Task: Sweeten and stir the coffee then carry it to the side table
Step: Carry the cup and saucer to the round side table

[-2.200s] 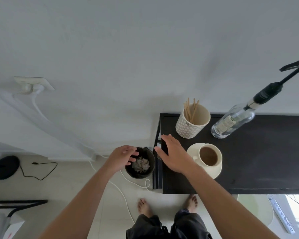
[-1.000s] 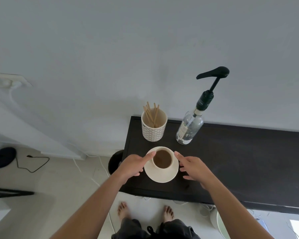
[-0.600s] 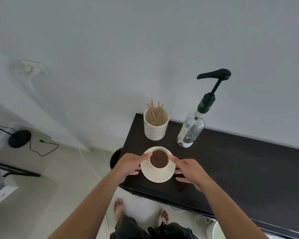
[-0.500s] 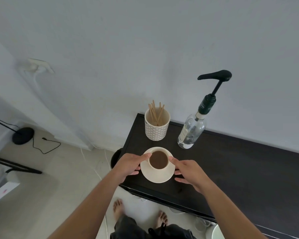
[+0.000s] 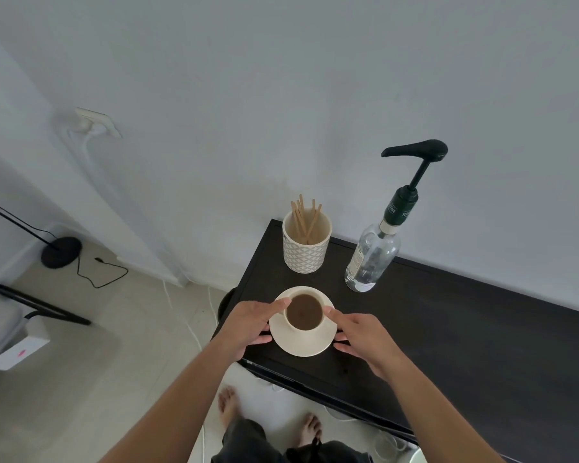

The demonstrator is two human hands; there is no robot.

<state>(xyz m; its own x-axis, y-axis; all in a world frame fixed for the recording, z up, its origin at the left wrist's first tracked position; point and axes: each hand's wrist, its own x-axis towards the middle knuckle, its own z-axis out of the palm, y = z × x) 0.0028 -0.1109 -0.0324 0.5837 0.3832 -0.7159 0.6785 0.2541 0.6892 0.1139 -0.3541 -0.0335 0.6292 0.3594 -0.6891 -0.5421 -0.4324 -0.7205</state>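
Head view, one cup [image 5: 310, 332], left hand [image 5: 248, 324], right hand [image 5: 365, 335], both grips clamping one saucer [image 5: 303, 346]

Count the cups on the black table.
2. The coffee cup sits on its saucer near the front; the patterned cup with sticks stands behind it. The table's right end is cut off.

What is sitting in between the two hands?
The coffee cup on its saucer sits between the left hand and the right hand, on the dark table. Both hands hold the saucer's edges. The head view shows it.
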